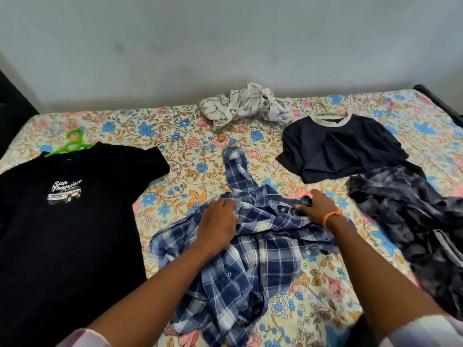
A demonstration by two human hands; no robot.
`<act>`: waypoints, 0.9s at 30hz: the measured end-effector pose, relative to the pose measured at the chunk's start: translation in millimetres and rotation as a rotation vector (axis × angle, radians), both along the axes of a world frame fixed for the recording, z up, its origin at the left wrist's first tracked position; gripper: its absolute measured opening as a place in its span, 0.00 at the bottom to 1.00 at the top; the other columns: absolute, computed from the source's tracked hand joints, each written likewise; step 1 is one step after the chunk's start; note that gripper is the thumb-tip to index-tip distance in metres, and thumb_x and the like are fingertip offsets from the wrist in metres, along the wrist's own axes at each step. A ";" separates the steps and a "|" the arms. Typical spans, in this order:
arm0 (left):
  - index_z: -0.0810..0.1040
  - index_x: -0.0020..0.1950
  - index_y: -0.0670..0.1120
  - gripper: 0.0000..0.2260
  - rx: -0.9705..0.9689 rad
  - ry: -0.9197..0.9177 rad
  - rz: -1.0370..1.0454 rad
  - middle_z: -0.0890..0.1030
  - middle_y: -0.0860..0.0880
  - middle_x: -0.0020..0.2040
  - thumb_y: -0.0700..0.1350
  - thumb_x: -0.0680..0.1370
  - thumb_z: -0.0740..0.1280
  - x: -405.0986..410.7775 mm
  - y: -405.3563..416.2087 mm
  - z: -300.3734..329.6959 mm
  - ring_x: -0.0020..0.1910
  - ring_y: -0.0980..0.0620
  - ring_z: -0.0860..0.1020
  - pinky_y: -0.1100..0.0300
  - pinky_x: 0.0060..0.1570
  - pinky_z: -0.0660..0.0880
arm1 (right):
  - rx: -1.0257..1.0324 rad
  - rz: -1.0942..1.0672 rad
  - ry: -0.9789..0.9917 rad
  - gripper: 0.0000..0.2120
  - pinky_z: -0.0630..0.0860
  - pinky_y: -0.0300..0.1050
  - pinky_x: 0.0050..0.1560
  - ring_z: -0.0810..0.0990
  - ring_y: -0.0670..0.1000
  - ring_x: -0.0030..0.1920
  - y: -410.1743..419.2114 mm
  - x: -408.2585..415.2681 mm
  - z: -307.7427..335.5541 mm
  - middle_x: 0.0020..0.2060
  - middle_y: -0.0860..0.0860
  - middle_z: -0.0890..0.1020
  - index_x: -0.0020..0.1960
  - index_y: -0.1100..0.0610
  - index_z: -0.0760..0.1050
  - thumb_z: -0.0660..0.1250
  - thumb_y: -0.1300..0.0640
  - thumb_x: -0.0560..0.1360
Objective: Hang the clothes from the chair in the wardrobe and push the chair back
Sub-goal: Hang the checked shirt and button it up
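Fingers of both hands curl into the blue plaid shirt that lies crumpled at the centre of the bed. The left hand bunches cloth near the collar on its side, its fingertips hidden in the folds; the right hand, with an orange band on its wrist, pinches the fabric at the other side of the collar. One plaid sleeve runs up toward twelve o'clock.

Five garments lie on the floral bedsheet. At nine o'clock lies one black T-shirt with a white "San Francisco" car print on the chest, spread flat with a green plastic hanger in its neck, only the hook and shoulders of the hanger showing. At twelve o'clock, against the wall, sits one crumpled white printed cloth. At about one o'clock lies one navy T-shirt with a pale ribbed collar, its lower half folded up; a pale hanger hook seems to show above its neck, though it blends into the sheet's print. At three o'clock lies one dark grey tie-dye garment, rumpled, its upper edge touching the navy T-shirt's hem.

One green hanger is plainly seen. A dark bed frame shows at the far right corner. Pale sleeves cover both forearms at the bottom edge.
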State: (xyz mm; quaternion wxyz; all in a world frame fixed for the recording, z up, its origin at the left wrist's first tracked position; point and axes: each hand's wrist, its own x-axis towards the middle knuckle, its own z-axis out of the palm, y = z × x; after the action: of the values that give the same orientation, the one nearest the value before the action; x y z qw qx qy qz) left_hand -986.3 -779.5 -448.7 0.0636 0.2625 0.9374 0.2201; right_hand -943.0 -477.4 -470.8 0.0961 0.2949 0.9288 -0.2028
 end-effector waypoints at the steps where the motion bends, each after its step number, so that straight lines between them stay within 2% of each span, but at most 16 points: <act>1: 0.72 0.66 0.46 0.14 -0.004 0.019 -0.016 0.74 0.48 0.63 0.48 0.81 0.63 -6.2 4.5 1.1 0.62 0.46 0.70 0.51 0.61 0.69 | 0.007 0.041 0.036 0.17 0.73 0.51 0.53 0.79 0.62 0.54 -2.3 -3.8 2.0 0.53 0.60 0.81 0.56 0.61 0.77 0.71 0.50 0.76; 3: 0.68 0.70 0.48 0.21 0.005 0.028 -0.071 0.71 0.48 0.68 0.52 0.79 0.67 -16.7 15.7 4.1 0.67 0.47 0.67 0.51 0.67 0.66 | -0.072 0.121 0.208 0.08 0.72 0.47 0.46 0.80 0.60 0.49 -17.5 -9.8 9.6 0.46 0.59 0.82 0.49 0.62 0.81 0.71 0.57 0.76; 6: 0.50 0.79 0.50 0.48 -0.094 -0.035 -0.288 0.55 0.46 0.79 0.58 0.69 0.75 -26.5 31.0 5.4 0.79 0.44 0.51 0.49 0.78 0.47 | -0.380 0.293 0.347 0.04 0.74 0.44 0.45 0.80 0.53 0.44 -53.7 -12.6 32.6 0.43 0.54 0.82 0.45 0.58 0.81 0.69 0.59 0.78; 7: 0.44 0.80 0.52 0.54 -0.132 -0.082 -0.332 0.52 0.46 0.80 0.59 0.67 0.77 -28.2 34.5 4.3 0.79 0.44 0.49 0.48 0.78 0.44 | -0.423 0.361 0.334 0.04 0.76 0.44 0.47 0.80 0.53 0.44 -62.8 -14.4 38.9 0.43 0.53 0.82 0.45 0.56 0.81 0.69 0.58 0.78; 8: 0.43 0.80 0.53 0.55 -0.143 -0.154 -0.336 0.56 0.44 0.79 0.59 0.66 0.78 -30.3 35.5 2.2 0.78 0.43 0.53 0.46 0.77 0.48 | -0.450 0.412 0.288 0.04 0.77 0.45 0.47 0.81 0.52 0.43 -68.4 -16.4 41.6 0.42 0.53 0.82 0.45 0.56 0.80 0.69 0.58 0.78; 9: 0.47 0.79 0.54 0.51 -0.117 -0.227 -0.311 0.65 0.42 0.74 0.57 0.67 0.78 -33.1 34.7 -0.3 0.74 0.41 0.62 0.45 0.74 0.58 | -0.495 0.434 0.229 0.05 0.78 0.45 0.46 0.81 0.52 0.42 -71.4 -17.1 43.2 0.41 0.54 0.82 0.45 0.56 0.80 0.68 0.57 0.78; 11: 0.66 0.72 0.52 0.30 -0.033 -0.256 -0.256 0.78 0.44 0.57 0.53 0.74 0.74 -38.5 27.7 -8.6 0.58 0.43 0.77 0.50 0.56 0.74 | -0.586 0.447 0.129 0.07 0.77 0.44 0.42 0.80 0.50 0.37 -70.4 -19.6 44.2 0.39 0.57 0.82 0.45 0.58 0.80 0.67 0.56 0.79; 12: 0.73 0.66 0.51 0.19 -0.023 -0.206 -0.224 0.81 0.46 0.52 0.51 0.77 0.71 -40.3 23.7 -10.8 0.50 0.45 0.79 0.52 0.49 0.77 | -0.623 0.443 0.091 0.07 0.76 0.43 0.41 0.79 0.49 0.36 -68.7 -24.0 44.9 0.38 0.57 0.83 0.45 0.57 0.81 0.67 0.55 0.79; 14: 0.77 0.60 0.50 0.10 -0.069 -0.095 -0.175 0.82 0.46 0.46 0.49 0.80 0.66 -41.7 17.2 -12.1 0.42 0.46 0.80 0.51 0.44 0.79 | -0.653 0.405 0.060 0.09 0.77 0.44 0.45 0.80 0.48 0.38 -66.3 -39.0 47.6 0.39 0.53 0.84 0.47 0.57 0.81 0.69 0.51 0.77; 16: 0.74 0.56 0.45 0.06 -0.140 -0.075 -0.108 0.79 0.44 0.43 0.46 0.81 0.62 -42.9 10.5 -16.6 0.41 0.44 0.78 0.51 0.42 0.78 | -0.641 0.326 0.083 0.15 0.78 0.44 0.48 0.81 0.48 0.42 -66.2 -68.7 44.1 0.43 0.51 0.84 0.53 0.58 0.80 0.70 0.47 0.76; 18: 0.70 0.54 0.42 0.05 -0.234 -0.136 -0.039 0.75 0.44 0.43 0.44 0.82 0.59 -46.8 2.1 -28.7 0.41 0.44 0.75 0.53 0.40 0.73 | -0.593 0.236 0.119 0.22 0.77 0.48 0.53 0.81 0.53 0.50 -70.5 -105.8 33.0 0.49 0.53 0.83 0.56 0.61 0.77 0.66 0.42 0.78; 20: 0.68 0.58 0.43 0.07 -0.276 -0.260 -0.001 0.75 0.42 0.49 0.44 0.83 0.58 -53.4 -8.5 -47.4 0.45 0.44 0.74 0.52 0.43 0.71 | -0.414 0.205 0.063 0.27 0.73 0.48 0.52 0.77 0.60 0.57 -80.2 -136.7 12.8 0.54 0.55 0.79 0.59 0.63 0.72 0.61 0.39 0.79; 22: 0.66 0.61 0.44 0.09 -0.247 -0.417 0.000 0.75 0.41 0.56 0.46 0.83 0.58 -62.3 -16.9 -62.3 0.50 0.42 0.74 0.50 0.48 0.71 | -0.128 0.181 -0.014 0.31 0.72 0.50 0.56 0.74 0.62 0.62 -91.0 -155.7 -9.4 0.63 0.59 0.74 0.68 0.63 0.67 0.62 0.38 0.78; 23: 0.67 0.61 0.44 0.08 -0.210 -0.486 -0.015 0.75 0.41 0.56 0.45 0.84 0.58 -67.4 -19.6 -65.3 0.50 0.44 0.74 0.51 0.48 0.71 | -0.042 0.160 -0.023 0.32 0.73 0.53 0.59 0.73 0.63 0.63 -95.6 -162.5 -20.6 0.65 0.60 0.72 0.69 0.62 0.66 0.65 0.38 0.77; 25: 0.68 0.61 0.43 0.08 -0.135 -0.615 -0.051 0.75 0.44 0.51 0.45 0.85 0.57 -75.2 -22.5 -60.4 0.43 0.50 0.72 0.56 0.41 0.68 | -0.066 0.105 0.013 0.29 0.75 0.57 0.58 0.76 0.63 0.58 -103.2 -172.2 -35.5 0.61 0.60 0.75 0.66 0.60 0.67 0.69 0.42 0.75; 27: 0.70 0.59 0.47 0.06 -0.064 -0.668 -0.044 0.74 0.47 0.47 0.46 0.85 0.57 -78.4 -25.3 -54.1 0.38 0.54 0.69 0.59 0.36 0.65 | -0.115 0.101 0.025 0.20 0.76 0.53 0.53 0.77 0.60 0.51 -103.1 -175.1 -32.8 0.57 0.60 0.79 0.62 0.61 0.70 0.66 0.48 0.78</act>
State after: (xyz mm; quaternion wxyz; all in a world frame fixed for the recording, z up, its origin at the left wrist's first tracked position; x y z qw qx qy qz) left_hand -1064.8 -804.8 -502.7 0.3802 0.1938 0.8653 0.2630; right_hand -1118.1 -580.5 -503.6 0.1115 0.2390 0.9305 -0.2543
